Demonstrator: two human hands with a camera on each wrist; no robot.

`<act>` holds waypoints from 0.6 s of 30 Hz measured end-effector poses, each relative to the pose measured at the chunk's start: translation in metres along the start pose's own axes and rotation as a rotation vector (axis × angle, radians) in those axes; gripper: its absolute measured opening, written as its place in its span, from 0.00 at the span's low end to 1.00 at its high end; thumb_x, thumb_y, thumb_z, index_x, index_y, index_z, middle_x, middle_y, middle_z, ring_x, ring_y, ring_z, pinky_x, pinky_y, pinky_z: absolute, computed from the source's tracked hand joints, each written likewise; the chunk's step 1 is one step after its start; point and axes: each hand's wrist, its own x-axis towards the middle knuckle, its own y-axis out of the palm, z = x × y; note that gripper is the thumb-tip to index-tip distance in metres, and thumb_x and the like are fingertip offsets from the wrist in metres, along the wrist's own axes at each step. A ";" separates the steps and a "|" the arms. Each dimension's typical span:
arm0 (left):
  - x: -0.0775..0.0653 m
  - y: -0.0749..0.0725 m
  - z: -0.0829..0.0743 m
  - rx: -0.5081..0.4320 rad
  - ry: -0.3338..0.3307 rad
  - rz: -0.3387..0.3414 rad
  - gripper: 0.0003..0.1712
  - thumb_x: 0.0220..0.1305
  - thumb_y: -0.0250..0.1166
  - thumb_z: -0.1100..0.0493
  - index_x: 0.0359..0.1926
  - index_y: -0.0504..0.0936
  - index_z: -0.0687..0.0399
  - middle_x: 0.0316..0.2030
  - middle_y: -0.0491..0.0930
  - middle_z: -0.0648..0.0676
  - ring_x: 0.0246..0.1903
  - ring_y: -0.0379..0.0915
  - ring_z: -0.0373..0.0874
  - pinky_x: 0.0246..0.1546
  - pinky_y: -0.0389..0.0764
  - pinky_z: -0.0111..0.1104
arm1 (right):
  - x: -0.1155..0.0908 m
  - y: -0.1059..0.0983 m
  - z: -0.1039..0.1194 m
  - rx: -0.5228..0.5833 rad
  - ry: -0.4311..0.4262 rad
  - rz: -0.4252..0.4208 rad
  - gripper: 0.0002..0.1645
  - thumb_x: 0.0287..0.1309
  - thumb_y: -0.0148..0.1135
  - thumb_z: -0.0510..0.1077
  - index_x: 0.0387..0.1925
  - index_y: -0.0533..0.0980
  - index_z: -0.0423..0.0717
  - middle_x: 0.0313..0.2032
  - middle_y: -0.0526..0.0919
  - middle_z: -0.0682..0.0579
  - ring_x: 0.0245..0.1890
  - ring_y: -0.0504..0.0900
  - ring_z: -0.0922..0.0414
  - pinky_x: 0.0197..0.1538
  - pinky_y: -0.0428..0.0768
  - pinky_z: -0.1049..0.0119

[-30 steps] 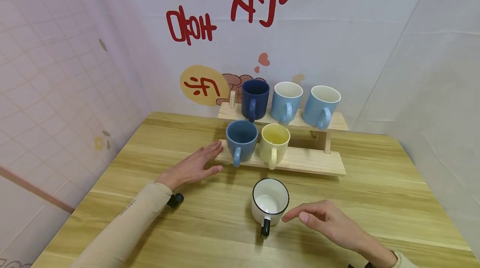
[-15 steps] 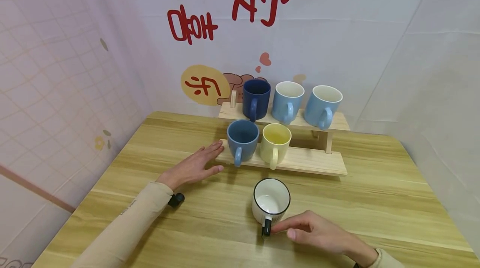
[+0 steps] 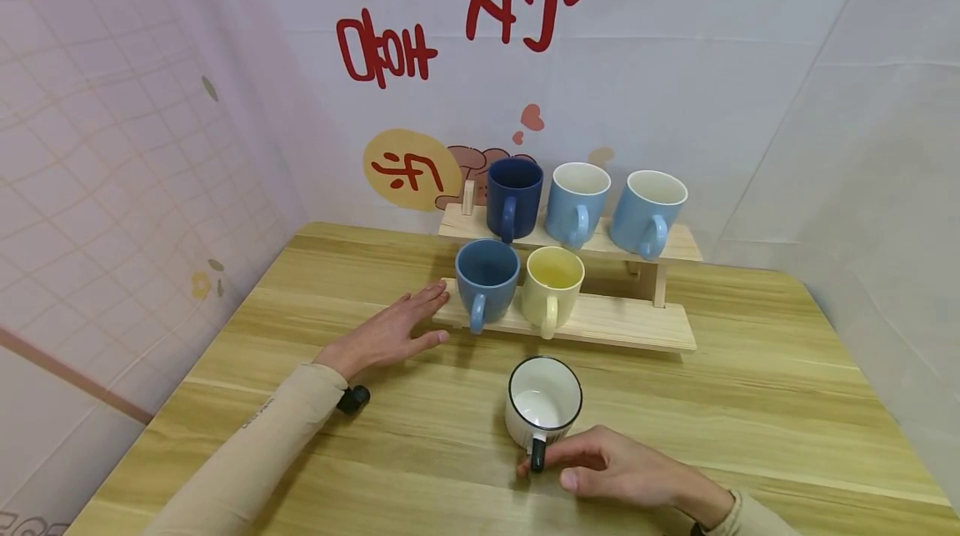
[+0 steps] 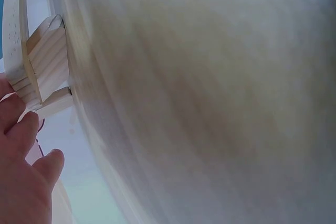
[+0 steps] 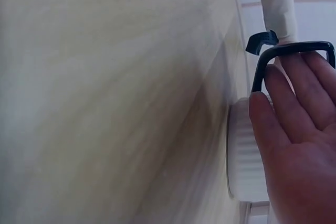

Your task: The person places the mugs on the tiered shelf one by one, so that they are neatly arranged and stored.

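A white mug [image 3: 545, 403] with a black rim and a black handle [image 3: 537, 453] stands upright on the wooden table, handle toward me. My right hand [image 3: 618, 469] is at that handle from the right. In the right wrist view, its fairly straight fingers [image 5: 299, 85] reach through the handle loop [image 5: 294, 49], and the mug's ribbed side [image 5: 247, 156] shows beside them. The thumb stays apart from the handle in the head view. My left hand [image 3: 390, 336] lies with spread, extended fingers, its fingertips at the left end of the lower shelf of a two-tier wooden rack [image 3: 630, 321].
The lower shelf holds a blue mug [image 3: 487, 282] and a yellow mug [image 3: 553, 290]. Above stand a dark blue mug [image 3: 514, 194] and two light blue mugs, one in the middle [image 3: 577, 202] and one at the right [image 3: 648, 211]. A printed cloth [image 3: 637, 61] hangs behind the table.
My right hand has moved left and toward me, from beside the mug's body to its handle, and its fingertips now pass through the loop. The left hand and the mugs stay put.
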 end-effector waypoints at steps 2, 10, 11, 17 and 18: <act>0.000 0.000 0.000 0.002 0.000 0.001 0.46 0.76 0.52 0.32 0.82 0.54 0.54 0.82 0.44 0.51 0.80 0.42 0.49 0.78 0.47 0.54 | -0.002 0.000 -0.001 0.021 -0.008 -0.018 0.20 0.78 0.49 0.34 0.64 0.79 0.43 0.58 0.85 0.45 0.62 0.80 0.53 0.68 0.71 0.67; 0.001 -0.001 0.000 0.011 0.004 0.003 0.46 0.77 0.53 0.34 0.82 0.54 0.54 0.82 0.44 0.52 0.80 0.43 0.49 0.78 0.48 0.55 | -0.019 0.000 -0.001 0.065 0.035 -0.135 0.14 0.76 0.52 0.32 0.49 0.83 0.41 0.43 0.89 0.44 0.48 0.85 0.59 0.56 0.81 0.66; 0.001 -0.002 -0.001 0.009 0.008 0.001 0.46 0.77 0.53 0.34 0.82 0.54 0.55 0.82 0.45 0.52 0.80 0.43 0.50 0.77 0.48 0.55 | -0.022 0.000 -0.001 0.061 0.045 -0.149 0.14 0.76 0.52 0.31 0.48 0.83 0.41 0.42 0.89 0.43 0.48 0.85 0.59 0.55 0.81 0.66; 0.000 -0.002 -0.002 -0.002 0.013 0.001 0.45 0.77 0.55 0.36 0.81 0.55 0.56 0.82 0.46 0.54 0.80 0.44 0.52 0.77 0.48 0.57 | -0.040 -0.006 0.002 0.041 0.045 -0.205 0.17 0.77 0.45 0.29 0.48 0.82 0.36 0.39 0.87 0.39 0.45 0.84 0.58 0.54 0.80 0.67; 0.000 -0.002 -0.002 0.000 0.013 0.003 0.45 0.77 0.55 0.36 0.81 0.55 0.56 0.82 0.46 0.54 0.80 0.43 0.52 0.77 0.48 0.56 | -0.043 -0.007 0.002 0.038 0.037 -0.209 0.18 0.77 0.44 0.28 0.49 0.81 0.35 0.39 0.87 0.38 0.45 0.85 0.58 0.54 0.81 0.66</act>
